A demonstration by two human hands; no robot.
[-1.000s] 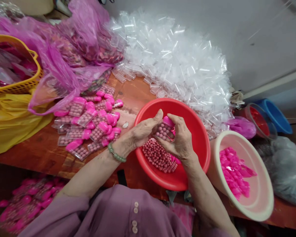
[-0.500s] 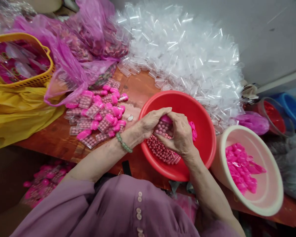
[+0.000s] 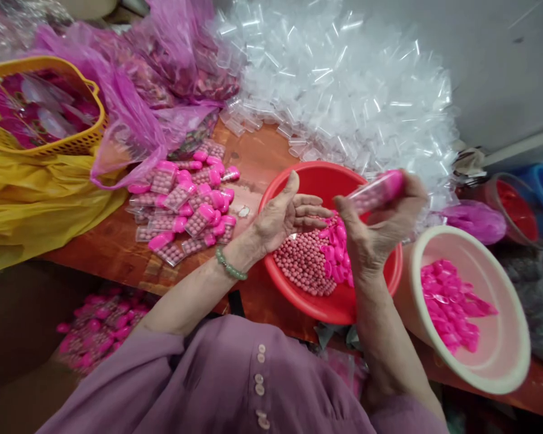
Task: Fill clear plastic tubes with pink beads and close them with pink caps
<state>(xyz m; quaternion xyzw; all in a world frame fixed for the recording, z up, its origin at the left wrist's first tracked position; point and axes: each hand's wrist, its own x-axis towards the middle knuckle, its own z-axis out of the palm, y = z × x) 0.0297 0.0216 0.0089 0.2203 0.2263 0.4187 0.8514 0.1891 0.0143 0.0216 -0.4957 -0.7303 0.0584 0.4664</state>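
Observation:
Raised over the right side of the red basin [image 3: 278, 295], my right hand [image 3: 380, 223] grips a clear plastic bottle [image 3: 371, 194] with a pink cap, filled with small pink balls. The bottle is tilted, cap end up to the right. My left hand [image 3: 283, 217] is open above the basin's left side, fingers stretched toward the right hand and holding nothing. Inside the basin lie many loose pink balls [image 3: 301, 265] and a heap of bright pink caps [image 3: 337, 253]. To the left, a pile of filled, pink-capped bottles [image 3: 185, 205] rests on the table.
A big heap of clear plastic bottles [image 3: 339, 90] covers the back of the table. At right stands a cream bucket [image 3: 516, 337] holding pink caps. A yellow basket [image 3: 67, 144], purple bags [image 3: 131, 126] and yellow plastic [image 3: 36, 211] sit at left; more filled bottles [image 3: 102, 325] lie below.
My hands have come apart. The right hand has moved right and up with the bottle, while the left has let go and opened. The caps in the basin now show more fully.

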